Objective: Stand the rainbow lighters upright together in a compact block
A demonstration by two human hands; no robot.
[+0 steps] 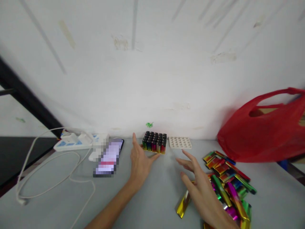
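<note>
Several black-topped lighters stand upright in close rows in a small tray against the wall. My left hand is at the left side of this block, fingers stretched out and thumb spread along its front edge; I cannot tell whether it touches. My right hand hovers to the right with its fingers apart and nothing held. Partly hidden under its fingers lies a gold, shiny, lighter-shaped piece. Beyond that hand, a pile of loose shiny multicoloured lighter-shaped pieces spreads over the grey table.
A white tray with holes lies right of the lighter block. At the right stands a red bag. A phone, a white power strip and a looped white cable occupy the left. The wall rises behind.
</note>
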